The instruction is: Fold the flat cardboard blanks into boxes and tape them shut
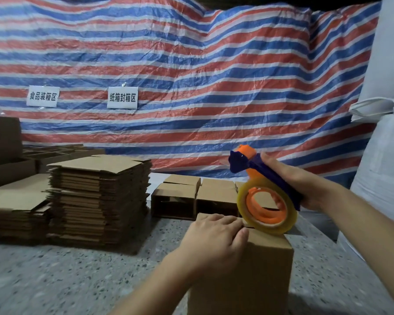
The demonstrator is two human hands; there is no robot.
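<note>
The right hand (289, 180) is curling round the blue handle of the tape dispenser (263, 189), tilting its clear roll onto the far right edge of the folded box (243, 269) standing near on the floor, while the left hand (214, 237) is pressing flat-fingered on the box top, holding the flaps down. The taping step is under way, though whether tape is already sticking is hard to tell. Next, the dispenser likely needs drawing along the seam, with the flat blanks (100, 201) waiting at left.

Box (243, 269) front centre; left hand (214, 239) on top, tape dispenser (263, 196) at top's right edge, in right hand (289, 180). Blank stacks (98, 201) left. Folded boxes (196, 196) behind. Tarp (191, 76) at back.
</note>
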